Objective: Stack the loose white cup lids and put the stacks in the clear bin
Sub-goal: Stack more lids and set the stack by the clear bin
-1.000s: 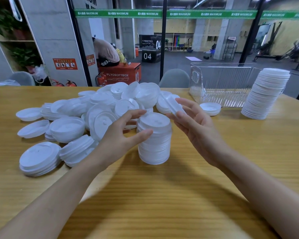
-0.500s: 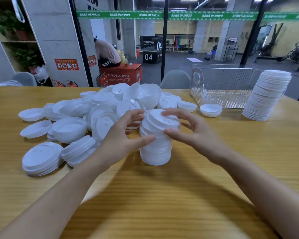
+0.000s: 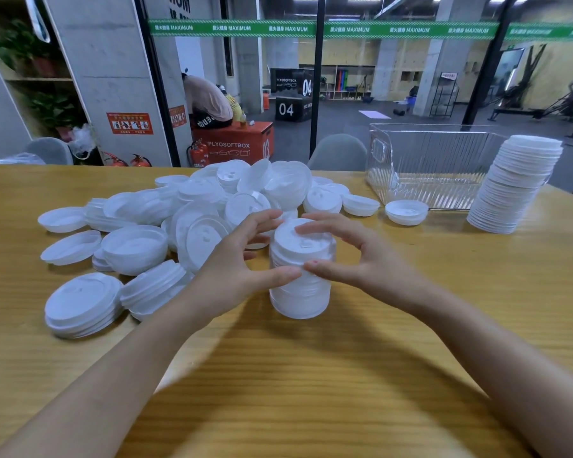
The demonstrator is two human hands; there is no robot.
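The lid that the right hand carried tilted a moment ago now sits flat on top of the middle stack, and both hands have closed in round it. The left hand grips the middle stack from its left side, fingers curled behind the upper rim and thumb laid across the front. The right hand holds it from the right, fingers arched over the top lid with the tips touching it, thumb pressed on the front wall, where the two thumb tips nearly meet. The middle stack stands upright about midway across the worktop, well back from the near edge.

Behind and to its left, the loose lids lie in a heap that reaches toward the far edge, some face up, some upturned, with short stacks on the side nearer the left edge. The clear bin stands at the far edge toward the right corner. A tall stack leans just beside it on the right, and a single upturned lid rests before it.
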